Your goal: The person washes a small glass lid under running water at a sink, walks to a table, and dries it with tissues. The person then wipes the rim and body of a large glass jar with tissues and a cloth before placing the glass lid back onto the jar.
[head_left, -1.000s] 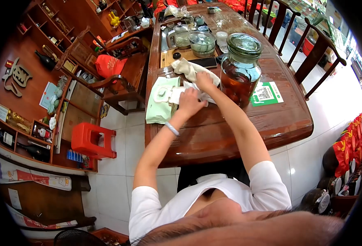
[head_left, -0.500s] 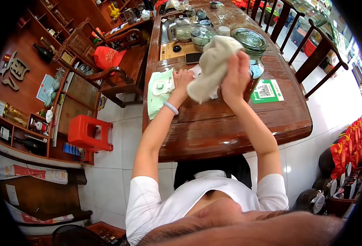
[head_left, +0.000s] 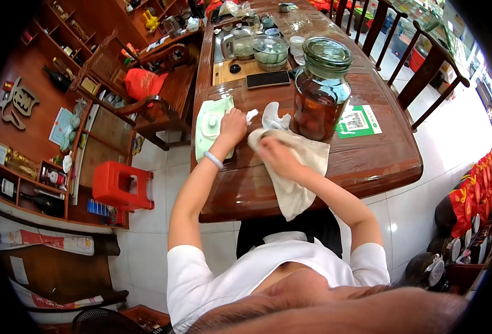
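My left hand [head_left: 233,128], with a pale bangle at the wrist, is closed at the right edge of a light green wet-wipe pack [head_left: 207,131]. A small white scrap of tissue [head_left: 251,115] shows just beside its fingers. My right hand [head_left: 278,156] is closed on a beige cloth [head_left: 294,189], partly bunched against the tabletop, with one corner hanging over the near edge. Just beyond the cloth lies a crumpled white tissue [head_left: 274,117]. A large lidded glass jar [head_left: 320,94] of dark reddish liquid stands upright to the right of the tissue.
The glossy wooden table [head_left: 380,158] carries a black phone [head_left: 268,79], a glass pot [head_left: 270,53] and a green QR-code card [head_left: 359,121]. A red stool [head_left: 122,186] and a wooden armchair [head_left: 171,92] stand left. Dark chairs [head_left: 427,75] line the right side.
My right hand has brought the cloth down from in front of the jar to the table's near part. My left hand and the wipe pack have shifted slightly left. The jar is now uncovered.
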The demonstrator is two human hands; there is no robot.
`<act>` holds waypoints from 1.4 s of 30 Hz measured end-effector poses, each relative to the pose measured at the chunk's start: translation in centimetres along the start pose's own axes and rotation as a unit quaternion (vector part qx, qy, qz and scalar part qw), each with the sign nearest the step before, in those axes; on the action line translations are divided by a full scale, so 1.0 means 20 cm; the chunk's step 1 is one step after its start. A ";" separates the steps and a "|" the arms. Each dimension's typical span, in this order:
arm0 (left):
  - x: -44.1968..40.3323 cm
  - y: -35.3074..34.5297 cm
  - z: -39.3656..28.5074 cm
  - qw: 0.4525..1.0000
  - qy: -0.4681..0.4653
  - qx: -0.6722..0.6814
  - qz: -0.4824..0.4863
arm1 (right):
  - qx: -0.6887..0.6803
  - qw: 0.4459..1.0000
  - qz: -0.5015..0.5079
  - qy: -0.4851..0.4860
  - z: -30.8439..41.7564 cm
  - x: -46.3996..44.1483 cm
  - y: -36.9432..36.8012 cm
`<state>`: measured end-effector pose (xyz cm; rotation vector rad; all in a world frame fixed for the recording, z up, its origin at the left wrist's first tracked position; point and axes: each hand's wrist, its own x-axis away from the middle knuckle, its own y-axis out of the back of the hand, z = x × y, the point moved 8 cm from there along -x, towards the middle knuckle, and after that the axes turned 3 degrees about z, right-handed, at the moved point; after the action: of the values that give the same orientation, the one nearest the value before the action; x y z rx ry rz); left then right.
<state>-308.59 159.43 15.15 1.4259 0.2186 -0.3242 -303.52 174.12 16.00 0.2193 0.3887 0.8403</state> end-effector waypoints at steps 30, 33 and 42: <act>0.05 0.09 -0.33 0.986 -0.006 0.143 -0.085 | -0.110 0.885 -0.448 0.062 -0.25 0.04 1.22; 0.02 0.00 -0.32 0.986 0.042 0.155 -0.037 | -0.138 0.889 -0.431 -0.068 -0.63 0.14 1.10; -0.32 -0.13 -0.22 0.964 0.022 0.234 -0.124 | -0.091 0.872 -0.478 -0.052 -0.46 0.19 1.15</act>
<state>-315.18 164.02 14.35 1.8776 0.3759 -0.5787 -320.78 192.25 14.58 -0.1139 0.2623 -0.1211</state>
